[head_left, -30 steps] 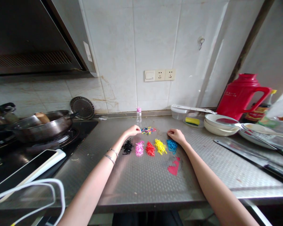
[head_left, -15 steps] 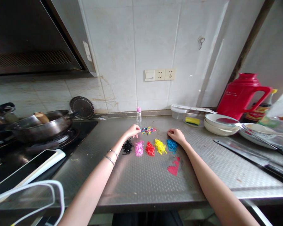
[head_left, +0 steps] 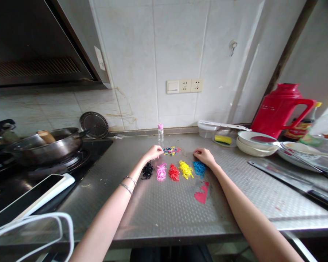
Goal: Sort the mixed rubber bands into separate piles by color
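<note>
My left hand [head_left: 155, 152] is at the left edge of a small pile of mixed-colour rubber bands [head_left: 172, 150], its fingertips pinched together. Whatever is in that pinch is too small to make out. My right hand [head_left: 204, 156] rests on the counter just behind the blue rubber bands [head_left: 199, 168], its fingers curled under so that their contents are hidden. Between the forearms, single-colour piles lie in a row: black rubber bands [head_left: 147, 170], pink rubber bands [head_left: 161, 172], red rubber bands [head_left: 174, 172] and yellow rubber bands [head_left: 186, 169], with the blue at the right end.
A small clear bottle with a pink cap [head_left: 160, 133] stands behind the mixed pile. To the right are a knife [head_left: 278, 177], bowls [head_left: 255, 145], a yellow sponge [head_left: 222, 139] and a red thermos [head_left: 280, 111]. A stove with a pan [head_left: 47, 148] and a phone [head_left: 35, 194] are left.
My left hand's lower fingers have drawn in slightly at the mixed pile. My right hand has stayed in place, and the piles look the same.
</note>
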`<state>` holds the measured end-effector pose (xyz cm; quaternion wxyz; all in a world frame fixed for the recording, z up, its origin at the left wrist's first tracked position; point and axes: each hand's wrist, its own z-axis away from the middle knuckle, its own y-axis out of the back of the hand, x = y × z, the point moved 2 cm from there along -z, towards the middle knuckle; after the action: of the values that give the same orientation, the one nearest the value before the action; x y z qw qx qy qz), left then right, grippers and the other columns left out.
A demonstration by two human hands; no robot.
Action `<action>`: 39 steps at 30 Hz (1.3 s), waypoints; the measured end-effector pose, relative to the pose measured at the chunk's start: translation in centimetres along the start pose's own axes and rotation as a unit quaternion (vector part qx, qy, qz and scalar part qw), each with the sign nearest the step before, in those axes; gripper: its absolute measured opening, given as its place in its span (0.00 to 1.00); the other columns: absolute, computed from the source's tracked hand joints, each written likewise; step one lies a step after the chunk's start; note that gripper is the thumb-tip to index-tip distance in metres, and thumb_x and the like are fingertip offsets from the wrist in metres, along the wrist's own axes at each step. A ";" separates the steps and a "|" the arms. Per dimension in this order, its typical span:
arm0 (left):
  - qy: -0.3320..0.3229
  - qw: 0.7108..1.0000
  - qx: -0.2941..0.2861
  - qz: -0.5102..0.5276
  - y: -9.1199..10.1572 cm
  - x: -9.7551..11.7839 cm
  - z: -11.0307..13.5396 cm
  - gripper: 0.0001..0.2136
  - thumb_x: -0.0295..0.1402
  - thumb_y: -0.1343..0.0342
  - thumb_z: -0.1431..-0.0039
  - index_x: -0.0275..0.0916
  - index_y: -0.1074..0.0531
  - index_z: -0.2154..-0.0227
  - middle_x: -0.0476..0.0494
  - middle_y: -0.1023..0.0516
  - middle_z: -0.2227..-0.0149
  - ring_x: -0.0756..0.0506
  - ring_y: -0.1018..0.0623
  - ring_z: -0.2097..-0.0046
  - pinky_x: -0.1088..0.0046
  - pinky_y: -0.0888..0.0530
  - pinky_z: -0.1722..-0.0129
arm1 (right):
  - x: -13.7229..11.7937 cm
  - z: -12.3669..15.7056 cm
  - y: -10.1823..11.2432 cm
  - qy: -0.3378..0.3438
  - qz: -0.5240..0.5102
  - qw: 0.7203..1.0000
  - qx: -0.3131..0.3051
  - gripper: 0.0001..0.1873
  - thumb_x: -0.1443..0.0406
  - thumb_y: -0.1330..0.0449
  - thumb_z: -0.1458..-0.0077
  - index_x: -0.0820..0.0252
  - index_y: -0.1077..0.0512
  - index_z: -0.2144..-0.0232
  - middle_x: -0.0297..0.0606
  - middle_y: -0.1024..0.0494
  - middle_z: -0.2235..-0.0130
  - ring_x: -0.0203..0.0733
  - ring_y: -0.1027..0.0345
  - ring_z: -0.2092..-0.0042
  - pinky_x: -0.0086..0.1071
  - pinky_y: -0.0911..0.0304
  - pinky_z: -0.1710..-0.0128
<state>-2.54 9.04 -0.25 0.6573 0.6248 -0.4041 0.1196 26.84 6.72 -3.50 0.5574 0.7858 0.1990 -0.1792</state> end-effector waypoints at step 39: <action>-0.112 0.993 -0.022 -0.034 -1.3 1.9 -0.7 0.07 0.29 0.50 0.49 0.31 0.28 0.72 0.48 0.29 0.77 0.52 0.33 0.75 0.78 0.36 0.74 | -11.9 -0.7 -3.9 0.124 -0.193 0.972 -0.054 0.10 0.68 0.44 0.57 0.65 0.25 0.70 0.36 0.25 0.78 0.34 0.33 0.75 0.24 0.40 0.74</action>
<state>-0.15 8.72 0.18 0.6247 0.6334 -0.4563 0.0173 14.73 7.24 -0.41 0.5249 0.7174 0.4238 -0.1737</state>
